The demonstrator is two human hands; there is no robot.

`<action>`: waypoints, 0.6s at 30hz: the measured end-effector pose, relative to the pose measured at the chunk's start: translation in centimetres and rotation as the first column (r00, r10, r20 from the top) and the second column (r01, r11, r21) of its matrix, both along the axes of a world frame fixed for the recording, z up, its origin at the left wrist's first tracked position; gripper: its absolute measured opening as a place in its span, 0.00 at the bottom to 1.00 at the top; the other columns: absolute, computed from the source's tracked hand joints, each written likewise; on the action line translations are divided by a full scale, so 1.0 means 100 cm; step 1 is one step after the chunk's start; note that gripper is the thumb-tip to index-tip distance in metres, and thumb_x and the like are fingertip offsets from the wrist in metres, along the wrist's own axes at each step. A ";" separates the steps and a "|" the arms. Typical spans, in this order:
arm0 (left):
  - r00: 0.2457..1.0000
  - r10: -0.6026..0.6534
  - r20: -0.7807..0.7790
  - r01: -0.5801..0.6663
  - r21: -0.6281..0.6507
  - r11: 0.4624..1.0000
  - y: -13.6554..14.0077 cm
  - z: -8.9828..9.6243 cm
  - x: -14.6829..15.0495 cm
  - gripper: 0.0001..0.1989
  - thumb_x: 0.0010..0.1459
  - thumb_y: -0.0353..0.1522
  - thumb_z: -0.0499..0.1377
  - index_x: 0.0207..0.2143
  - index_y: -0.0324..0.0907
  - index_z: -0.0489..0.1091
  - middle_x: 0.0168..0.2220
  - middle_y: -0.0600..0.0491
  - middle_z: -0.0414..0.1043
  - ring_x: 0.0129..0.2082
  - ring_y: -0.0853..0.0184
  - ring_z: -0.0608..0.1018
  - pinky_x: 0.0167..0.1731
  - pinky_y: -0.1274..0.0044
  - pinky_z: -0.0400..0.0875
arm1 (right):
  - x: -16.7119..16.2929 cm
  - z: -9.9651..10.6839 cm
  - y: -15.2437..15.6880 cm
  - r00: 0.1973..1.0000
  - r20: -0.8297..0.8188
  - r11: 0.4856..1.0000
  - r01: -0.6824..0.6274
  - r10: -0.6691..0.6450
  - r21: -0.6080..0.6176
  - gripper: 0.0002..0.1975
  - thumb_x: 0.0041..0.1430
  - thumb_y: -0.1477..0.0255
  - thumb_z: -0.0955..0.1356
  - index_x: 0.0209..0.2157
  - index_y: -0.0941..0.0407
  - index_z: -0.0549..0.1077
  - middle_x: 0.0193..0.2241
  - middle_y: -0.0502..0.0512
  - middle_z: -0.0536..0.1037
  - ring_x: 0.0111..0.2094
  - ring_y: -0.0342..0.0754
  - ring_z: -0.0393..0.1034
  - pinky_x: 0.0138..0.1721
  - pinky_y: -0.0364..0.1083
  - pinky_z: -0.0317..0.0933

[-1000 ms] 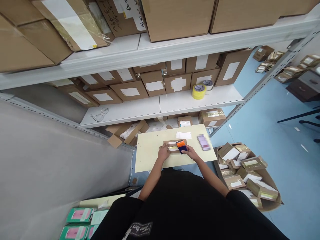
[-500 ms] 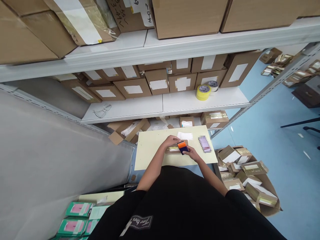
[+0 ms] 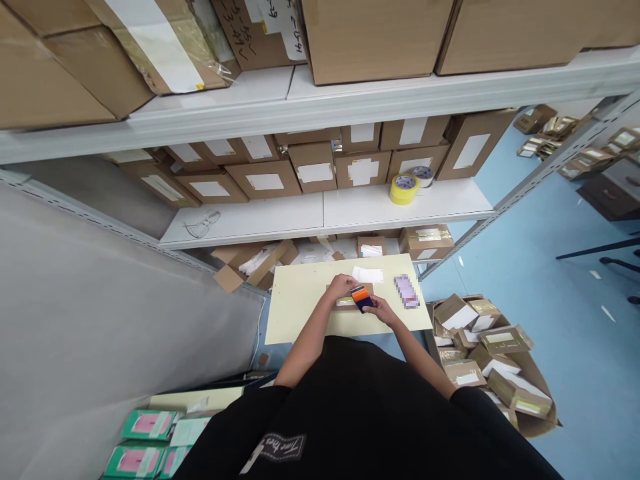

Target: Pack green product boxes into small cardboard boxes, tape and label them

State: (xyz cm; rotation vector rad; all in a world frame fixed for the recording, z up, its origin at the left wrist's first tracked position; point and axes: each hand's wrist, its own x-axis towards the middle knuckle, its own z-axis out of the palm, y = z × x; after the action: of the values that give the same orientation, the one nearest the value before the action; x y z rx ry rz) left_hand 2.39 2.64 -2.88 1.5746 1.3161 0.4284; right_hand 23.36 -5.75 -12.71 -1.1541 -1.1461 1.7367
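Note:
My right hand (image 3: 381, 311) grips a small orange and dark-blue box-shaped item (image 3: 362, 299) by its lower right side. Close to the item's upper left corner, the fingers of my left hand (image 3: 342, 287) are pinched together; whatever lies between them is too small to make out. Under both hands a flat brown cardboard package (image 3: 344, 304) with shiny tape lies on the pale yellow tabletop (image 3: 295, 300). A white paper slip (image 3: 368, 275) rests just beyond it. To the right is a phone-shaped purple thing, blurred out (image 3: 407, 292).
Shelving with labelled cartons (image 3: 265, 181) rises behind the table. Yellow tape rolls (image 3: 403, 190) and clear glasses (image 3: 202, 225) sit on the middle shelf. A large carton of parcels (image 3: 543, 417) stands right. An open carton (image 3: 273, 261) is behind left; green-and-pink boxes (image 3: 134, 460) lie lower left.
The camera view has shifted slightly. Both hands stay over the package with the orange and dark-blue item, which looks a little more tilted; nothing has been let go.

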 end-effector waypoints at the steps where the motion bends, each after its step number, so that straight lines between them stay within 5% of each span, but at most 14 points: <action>1: 1.000 0.008 -0.027 -0.008 0.014 1.000 -0.002 0.001 0.001 0.13 0.58 0.38 0.62 0.36 0.41 0.83 0.38 0.49 0.84 0.40 0.61 0.81 0.43 0.74 0.73 | -0.001 0.000 0.000 1.000 0.000 1.000 0.005 -0.005 0.002 0.25 0.42 0.58 0.81 0.41 0.55 0.79 0.36 0.53 0.82 0.40 0.54 0.75 0.46 0.53 0.69; 12: 0.963 0.269 -0.038 -0.240 0.340 0.909 -0.030 0.014 -0.006 0.11 0.61 0.29 0.57 0.30 0.43 0.79 0.34 0.51 0.81 0.35 0.65 0.78 0.41 0.74 0.71 | 0.009 0.028 0.004 0.976 0.215 0.989 -0.045 0.014 0.139 0.26 0.49 0.54 0.77 0.45 0.56 0.79 0.40 0.55 0.82 0.42 0.57 0.74 0.45 0.52 0.68; 18: 0.900 0.432 0.064 -0.427 0.332 0.841 -0.032 0.024 -0.024 0.10 0.61 0.31 0.58 0.29 0.43 0.78 0.32 0.51 0.80 0.32 0.65 0.77 0.37 0.75 0.70 | 0.029 0.065 0.013 0.918 0.391 0.965 -0.154 0.061 0.211 0.24 0.55 0.51 0.73 0.44 0.56 0.79 0.39 0.55 0.82 0.42 0.56 0.74 0.46 0.51 0.68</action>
State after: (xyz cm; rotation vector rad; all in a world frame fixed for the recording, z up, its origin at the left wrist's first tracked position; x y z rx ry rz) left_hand -0.04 -0.59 -0.48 1.5457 1.6800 0.9723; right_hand 26.27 -4.49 -6.22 -1.3335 -1.6340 1.4350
